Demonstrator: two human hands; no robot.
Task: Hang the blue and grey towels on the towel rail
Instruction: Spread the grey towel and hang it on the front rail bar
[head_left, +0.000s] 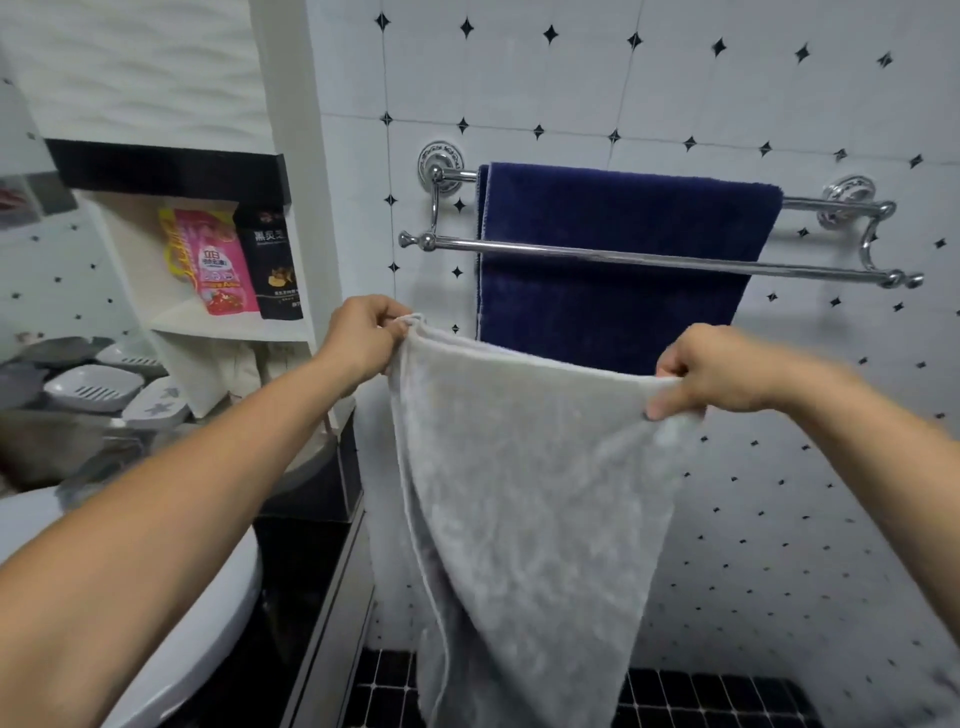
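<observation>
A dark blue towel (618, 249) hangs over the back bar of a chrome double towel rail (810, 270) on the tiled wall. Its front bar crosses bare in front of the blue towel. Below and in front of the rail I hold a grey towel (524, 483) stretched between both hands. My left hand (363, 335) pinches its upper left corner. My right hand (727, 374) grips its upper right edge. The grey towel hangs down loosely towards the floor, apart from the rail.
A white wall niche (171, 322) at left holds a pink pouch (218, 265) and a black packet (272, 260). Grey soap dishes (93, 387) lie below it. A white toilet lid (208, 613) sits at lower left. Black floor tiles (701, 701) show at the bottom.
</observation>
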